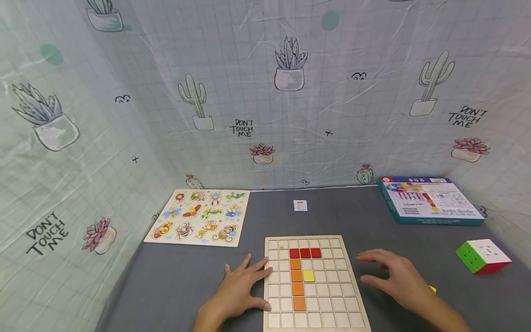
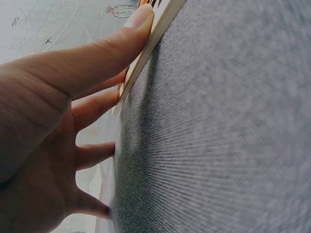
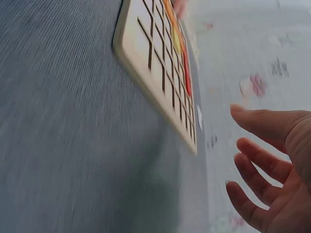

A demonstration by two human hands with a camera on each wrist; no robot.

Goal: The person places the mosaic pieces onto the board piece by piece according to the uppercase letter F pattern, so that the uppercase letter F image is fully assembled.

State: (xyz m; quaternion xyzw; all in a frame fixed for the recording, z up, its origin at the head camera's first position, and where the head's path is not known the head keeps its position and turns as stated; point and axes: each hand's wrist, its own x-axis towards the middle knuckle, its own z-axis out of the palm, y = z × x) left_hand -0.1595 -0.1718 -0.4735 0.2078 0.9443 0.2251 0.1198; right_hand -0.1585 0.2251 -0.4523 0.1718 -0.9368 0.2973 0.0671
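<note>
A wooden grid board (image 1: 332, 318) lies on the grey table, its cells partly filled with coloured square tiles. Three red tiles (image 1: 305, 253) form a row near the top, and several orange tiles (image 1: 297, 289) run down a column below them. One yellow tile (image 1: 309, 275) sits beside that column. My left hand (image 1: 238, 288) rests at the board's left edge, fingers spread, thumb and fingertips on the rim. To the right of the board hovers my right hand (image 1: 400, 279), fingers loosely bent and thumb apart, with nothing between them. Something yellow (image 1: 433, 289) shows partly behind the right wrist.
A puzzle board with insect pictures (image 1: 199, 216) lies at the back left. At the back right is a flat game box (image 1: 431, 203), and a puzzle cube (image 1: 483, 256) stands in front of it. A small printed card (image 1: 300, 205) lies behind the grid board. Patterned cloth (image 1: 290, 138) walls the table.
</note>
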